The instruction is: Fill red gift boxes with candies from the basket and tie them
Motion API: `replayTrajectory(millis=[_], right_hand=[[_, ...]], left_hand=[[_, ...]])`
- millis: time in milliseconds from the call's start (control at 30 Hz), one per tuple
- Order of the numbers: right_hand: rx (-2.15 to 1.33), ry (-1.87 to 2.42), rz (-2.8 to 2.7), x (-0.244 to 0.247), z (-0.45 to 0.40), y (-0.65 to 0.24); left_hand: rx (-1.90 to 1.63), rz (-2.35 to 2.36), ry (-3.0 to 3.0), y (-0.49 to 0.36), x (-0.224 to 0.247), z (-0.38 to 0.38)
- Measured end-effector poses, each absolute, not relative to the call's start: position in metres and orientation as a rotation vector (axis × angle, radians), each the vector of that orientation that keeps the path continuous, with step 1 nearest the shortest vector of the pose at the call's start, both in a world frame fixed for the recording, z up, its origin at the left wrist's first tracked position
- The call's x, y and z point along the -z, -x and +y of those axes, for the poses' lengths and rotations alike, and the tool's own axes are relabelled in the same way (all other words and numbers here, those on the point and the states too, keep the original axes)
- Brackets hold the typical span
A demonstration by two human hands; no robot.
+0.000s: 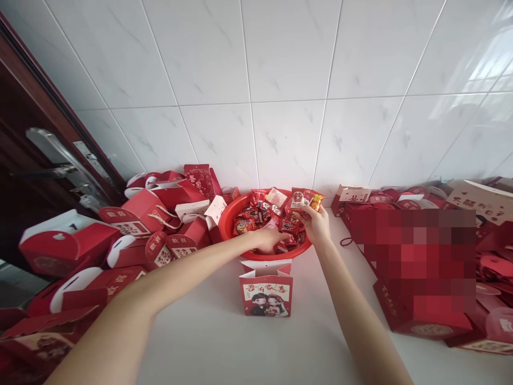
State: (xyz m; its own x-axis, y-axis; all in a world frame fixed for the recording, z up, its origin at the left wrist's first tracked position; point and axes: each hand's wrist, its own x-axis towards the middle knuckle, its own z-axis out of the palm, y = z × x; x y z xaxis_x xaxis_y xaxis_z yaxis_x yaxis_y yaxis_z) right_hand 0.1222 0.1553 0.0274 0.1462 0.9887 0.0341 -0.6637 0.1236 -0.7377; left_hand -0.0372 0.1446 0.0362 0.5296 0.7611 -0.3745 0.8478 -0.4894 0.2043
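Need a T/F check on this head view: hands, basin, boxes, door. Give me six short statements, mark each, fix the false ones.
1. The left hand is in the red basin. True.
2. The right hand is empty. False: it holds packets at the basin's right side.
3. A couple-print box stands in front of the basin. True.
4. That box's top is closed. False: it is open.
5. The door handle is at the picture's right. False: it is at the left.
6. Red boxes lie on both sides of the basin. True.
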Motion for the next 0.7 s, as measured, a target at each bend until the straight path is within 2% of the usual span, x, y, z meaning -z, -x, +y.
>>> replayTrajectory(millis=[267,467,567,700], right_hand=[[-1.327,0.656,-0.625,-0.028,0.156,-0.122],[-1.339,0.658,-0.579,-0.032,0.153,-0.121],[-1.34,0.659,-0.573,-0.033,0.153,-0.121],[-1.339,0.66,-0.58,-0.031,0.154,-0.121]], left_hand=[[-0.249,1.525,-2.44,0.05,-0.065,0.181],[-0.356,1.68,-2.486,0.06,-0.069,0.186],[-0.121,1.437,-2.516,0.061,-0.075,0.173],[0.592,1.301,-2.316,0.053,-0.078,0.151]])
